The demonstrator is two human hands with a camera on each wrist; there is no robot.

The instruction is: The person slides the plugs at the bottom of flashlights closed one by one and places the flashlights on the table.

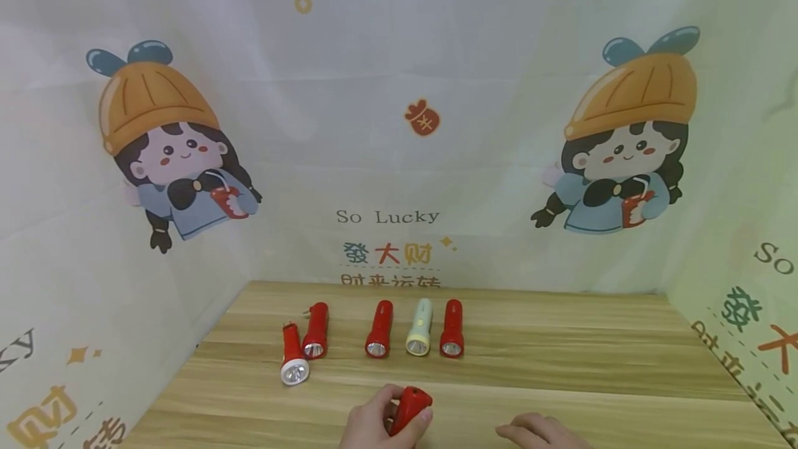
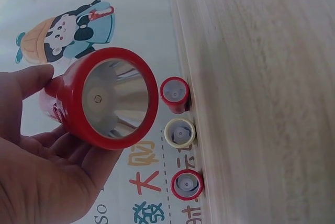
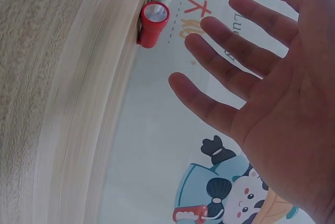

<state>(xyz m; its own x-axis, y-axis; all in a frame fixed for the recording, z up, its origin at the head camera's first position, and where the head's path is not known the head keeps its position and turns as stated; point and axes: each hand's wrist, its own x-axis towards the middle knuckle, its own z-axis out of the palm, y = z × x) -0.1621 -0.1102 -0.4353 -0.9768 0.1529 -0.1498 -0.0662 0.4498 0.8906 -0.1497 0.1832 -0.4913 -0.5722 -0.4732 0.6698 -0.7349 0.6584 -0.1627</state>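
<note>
My left hand (image 1: pixel 373 423) grips a red flashlight (image 1: pixel 411 407) near the front of the table. In the left wrist view its wide lens (image 2: pixel 118 98) faces the camera, with the thumb on one side of the body and fingers curled beneath. My right hand (image 1: pixel 539 432) holds nothing; the right wrist view shows its palm (image 3: pixel 293 109) with the fingers spread. Beyond the hands stand a red flashlight (image 1: pixel 451 328), a pale green flashlight (image 1: pixel 420 328) with a yellow rim, and another red flashlight (image 1: pixel 379 330), lenses toward me.
Further left on the wooden table (image 1: pixel 561 359) lie a red flashlight (image 1: pixel 316 331) and a red flashlight with a white head (image 1: pixel 294 359), close together. A printed cloth backdrop (image 1: pixel 499 158) with cartoon figures rises behind the table and along both sides.
</note>
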